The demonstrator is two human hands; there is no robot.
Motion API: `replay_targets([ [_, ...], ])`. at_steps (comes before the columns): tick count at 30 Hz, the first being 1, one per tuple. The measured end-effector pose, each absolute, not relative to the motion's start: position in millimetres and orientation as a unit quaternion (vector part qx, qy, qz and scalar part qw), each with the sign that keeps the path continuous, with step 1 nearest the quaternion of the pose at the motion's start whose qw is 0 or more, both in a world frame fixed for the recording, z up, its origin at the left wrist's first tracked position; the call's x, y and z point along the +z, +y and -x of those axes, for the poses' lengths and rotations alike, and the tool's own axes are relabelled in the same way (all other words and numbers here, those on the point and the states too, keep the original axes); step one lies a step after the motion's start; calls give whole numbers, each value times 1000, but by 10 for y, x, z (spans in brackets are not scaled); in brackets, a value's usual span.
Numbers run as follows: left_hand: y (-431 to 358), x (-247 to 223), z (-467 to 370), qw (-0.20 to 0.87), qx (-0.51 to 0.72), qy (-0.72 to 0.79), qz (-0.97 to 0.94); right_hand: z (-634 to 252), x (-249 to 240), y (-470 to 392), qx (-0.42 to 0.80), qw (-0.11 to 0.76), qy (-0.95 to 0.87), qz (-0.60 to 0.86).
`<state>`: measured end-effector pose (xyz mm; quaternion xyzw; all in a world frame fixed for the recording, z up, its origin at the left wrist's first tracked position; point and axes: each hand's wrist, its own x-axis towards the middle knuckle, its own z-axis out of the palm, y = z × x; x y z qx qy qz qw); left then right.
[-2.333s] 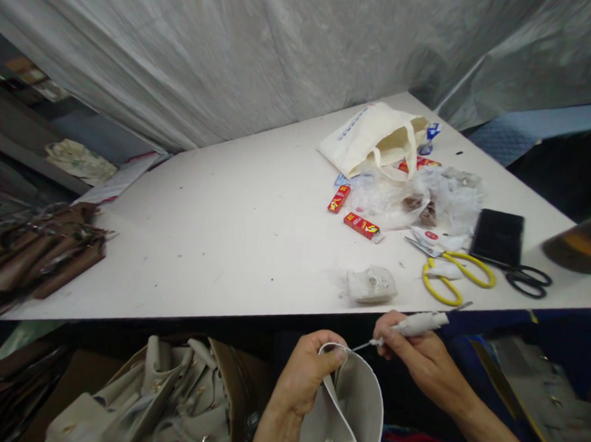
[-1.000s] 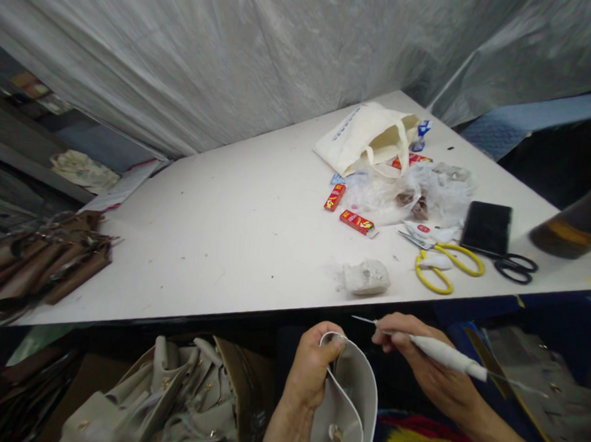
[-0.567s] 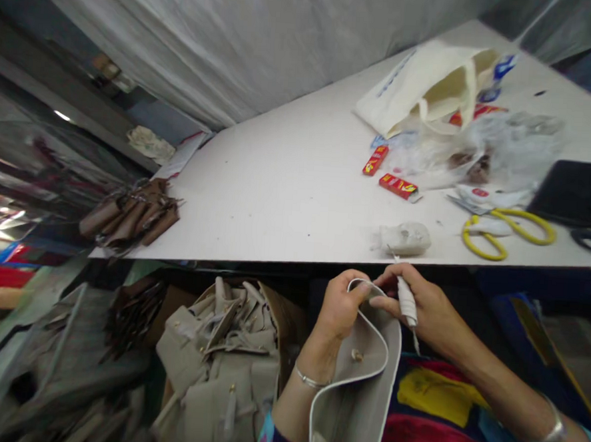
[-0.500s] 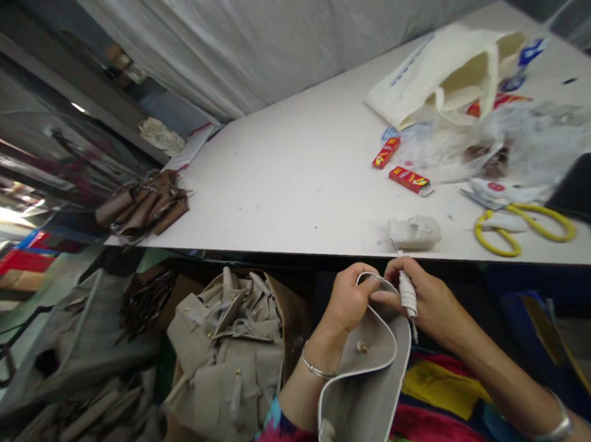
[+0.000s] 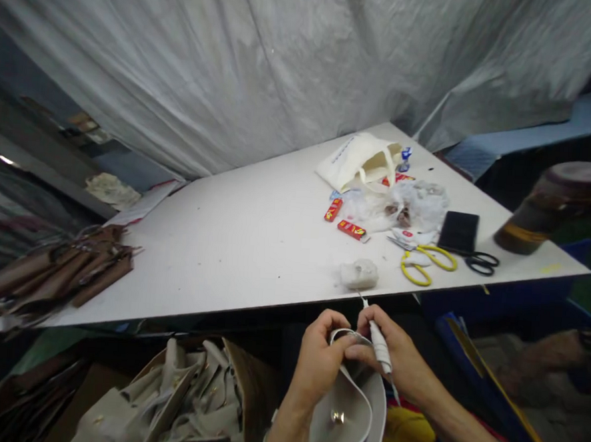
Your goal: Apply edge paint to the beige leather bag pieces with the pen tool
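Note:
My left hand [image 5: 317,359] is closed on the rim of a beige handbag [image 5: 346,417], which hangs open below my fingers with a metal fitting on its inner face. Against the same rim, the thumb of my right hand [image 5: 388,347] meets my left fingers. That right hand is also wrapped round a slim tool with a white-wrapped handle [image 5: 380,347], thin points showing at both ends. Just beyond its upper tip, a whitish lump in clear wrapping [image 5: 360,273] lies at the table edge. My fingers hide the pinched part of the rim.
On the white table [image 5: 233,250] lie yellow-handled scissors [image 5: 417,265], black-handled scissors [image 5: 482,262], small red boxes [image 5: 351,230], a cloth bag [image 5: 349,164] and a dark jar [image 5: 541,203]. Brown leather pieces [image 5: 67,267] sit left. A carton [image 5: 238,384] holds beige bags. Another person's hand [image 5: 547,360] is at right.
The view has swung up and right, bringing in the jar, the black scissors and another person's hand. Both my hands keep their hold on the handbag and tool.

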<state>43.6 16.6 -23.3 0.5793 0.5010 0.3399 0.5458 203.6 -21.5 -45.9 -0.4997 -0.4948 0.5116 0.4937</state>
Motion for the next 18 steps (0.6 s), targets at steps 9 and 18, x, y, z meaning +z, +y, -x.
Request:
replay_targets([
  [9, 119, -62, -418, 646, 246, 430, -582, -2088, -452, -407, 526, 516, -475, 481],
  [18, 380, -92, 49, 677, 484, 383, -400, -2106, 225, -804, 248, 670, -572, 403],
])
